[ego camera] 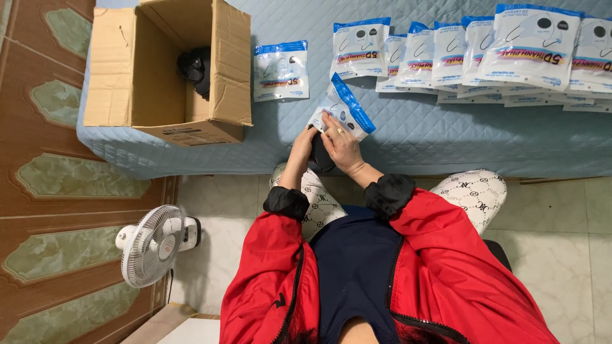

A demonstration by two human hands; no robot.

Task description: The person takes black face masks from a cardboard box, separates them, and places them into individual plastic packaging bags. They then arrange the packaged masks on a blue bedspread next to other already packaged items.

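Observation:
Both my hands meet at the near edge of a blue quilted bed (414, 137). My left hand (300, 148) grips a stack of black face masks (320, 158) from the left. My right hand (343, 146), with a ring on one finger, rests on the stack and holds the open end of a white pouch with a blue top strip (342, 107). The pouch lies tilted on the bed, its mouth against the masks. How far the masks reach into the pouch I cannot tell.
An open cardboard box (137, 70) stands at the bed's left end with more black masks (195, 67) inside. One filled pouch (281, 70) lies beside it, and several overlapping pouches (484, 54) line the back right. A small white fan (153, 245) stands on the tiled floor.

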